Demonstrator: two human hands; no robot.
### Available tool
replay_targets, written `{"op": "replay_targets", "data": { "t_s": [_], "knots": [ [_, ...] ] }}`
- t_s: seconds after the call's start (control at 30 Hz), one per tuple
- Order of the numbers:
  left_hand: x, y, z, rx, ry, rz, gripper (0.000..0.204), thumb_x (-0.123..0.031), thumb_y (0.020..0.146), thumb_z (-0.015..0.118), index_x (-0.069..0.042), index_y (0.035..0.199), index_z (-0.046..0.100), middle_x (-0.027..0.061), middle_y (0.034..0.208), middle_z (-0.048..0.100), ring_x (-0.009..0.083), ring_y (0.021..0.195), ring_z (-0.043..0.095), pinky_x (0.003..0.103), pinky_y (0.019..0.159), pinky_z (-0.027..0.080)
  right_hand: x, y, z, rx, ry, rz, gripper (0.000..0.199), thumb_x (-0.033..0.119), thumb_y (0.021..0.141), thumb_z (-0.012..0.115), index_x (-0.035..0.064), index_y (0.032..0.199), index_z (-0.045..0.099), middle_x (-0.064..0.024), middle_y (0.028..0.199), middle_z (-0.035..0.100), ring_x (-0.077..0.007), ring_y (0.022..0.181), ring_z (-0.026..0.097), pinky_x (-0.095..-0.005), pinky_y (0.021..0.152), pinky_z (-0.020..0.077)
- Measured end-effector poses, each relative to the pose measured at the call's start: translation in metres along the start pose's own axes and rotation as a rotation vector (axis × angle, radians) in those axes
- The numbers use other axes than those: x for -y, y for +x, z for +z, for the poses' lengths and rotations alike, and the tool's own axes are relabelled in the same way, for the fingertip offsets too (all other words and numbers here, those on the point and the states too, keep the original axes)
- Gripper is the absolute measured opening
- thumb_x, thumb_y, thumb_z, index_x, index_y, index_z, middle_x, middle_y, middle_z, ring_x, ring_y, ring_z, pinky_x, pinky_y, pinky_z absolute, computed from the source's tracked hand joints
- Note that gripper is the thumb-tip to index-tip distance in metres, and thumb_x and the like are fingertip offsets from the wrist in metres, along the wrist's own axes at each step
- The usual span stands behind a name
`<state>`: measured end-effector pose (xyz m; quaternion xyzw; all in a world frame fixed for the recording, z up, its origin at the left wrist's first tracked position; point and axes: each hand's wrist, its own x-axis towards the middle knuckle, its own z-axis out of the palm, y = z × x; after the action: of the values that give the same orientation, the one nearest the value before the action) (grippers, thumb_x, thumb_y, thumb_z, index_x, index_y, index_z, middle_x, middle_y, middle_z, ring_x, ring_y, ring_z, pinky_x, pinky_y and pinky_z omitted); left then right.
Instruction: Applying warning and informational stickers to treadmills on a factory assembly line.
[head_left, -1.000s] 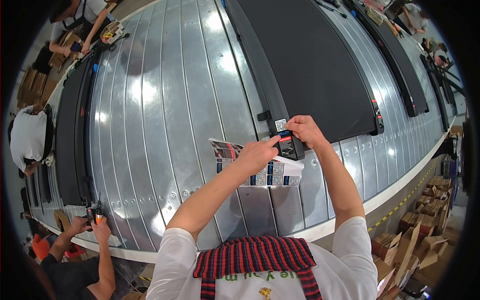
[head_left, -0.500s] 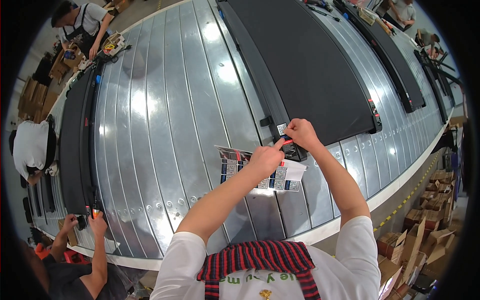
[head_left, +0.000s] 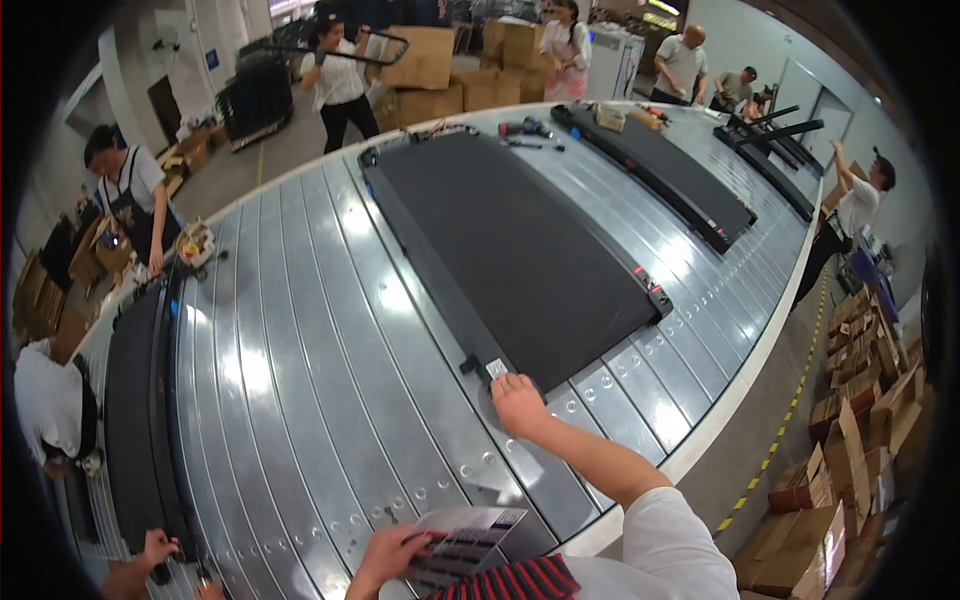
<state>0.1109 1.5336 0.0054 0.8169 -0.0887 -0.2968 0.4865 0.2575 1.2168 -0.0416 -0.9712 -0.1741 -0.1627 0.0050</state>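
- A wide metal conveyor (head_left: 300, 360) of silver slats is curving through a busy workshop, with stacked cardboard boxes (head_left: 470, 70) at the far end and more cartons (head_left: 860, 450) lying by the right-hand floor.
- A large flat black treadmill deck (head_left: 520, 250) is lying on the slats in front of the person, and another black deck (head_left: 660, 170) is sitting further along.
- The right hand (head_left: 518, 402) is pressing down at the near corner of the black deck, fingers curled close together, right beside a small white label (head_left: 497, 368) on the frame; whether it is pinching anything I cannot tell.
- The left hand (head_left: 385, 555) is holding a printed sheet of stickers (head_left: 462, 540) low near the body, thumb gripping its edge.
- To do this well, I would judge that the label wants firm, even rubbing from one side to the other, so no corner is lifting, with the sheet being kept flat and clear of the deck.
- The slats are looking shiny and are reflecting the ceiling lights, with rows of rivets near the outer edge.
- Other people are working around the line: one in a dark apron (head_left: 130, 195) at the left, one pushing a cart (head_left: 335, 80) at the back, one reaching up at the right (head_left: 860, 200).
- Yellow-and-black tape (head_left: 770, 460) is marking the floor beside the line.
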Motion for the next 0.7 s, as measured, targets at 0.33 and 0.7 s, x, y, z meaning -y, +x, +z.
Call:
{"op": "replay_targets", "data": {
  "t_s": [0.33,0.7],
  "knots": [
    [-0.052,-0.064,-0.001,-0.613,-0.834,0.191,0.029,-0.002,0.075,0.060,0.003,0.104,0.054,0.0066,0.097,0.058,0.0146,0.085,0.055,0.029,0.075,0.045,0.034,0.015,-0.025,0.449,0.126,0.183,0.046,0.035,0.075,0.056,0.0009,0.106,0.052,-0.0170,0.113,0.051,-0.0282,0.111,0.044,-0.0401,0.089,0.0345],
    [-0.047,-0.067,-0.014,-0.416,-1.122,0.247,0.036,-0.012,0.078,0.063,0.001,0.109,0.051,0.0065,0.104,0.057,0.0141,0.094,0.053,0.028,0.083,0.042,0.132,-0.069,-0.155,0.482,2.120,0.562,0.052,0.041,0.090,0.034,-0.0043,0.114,0.047,-0.0106,0.105,0.056,-0.0183,0.095,0.055,-0.0316,0.086,0.0432]
  ]
}}
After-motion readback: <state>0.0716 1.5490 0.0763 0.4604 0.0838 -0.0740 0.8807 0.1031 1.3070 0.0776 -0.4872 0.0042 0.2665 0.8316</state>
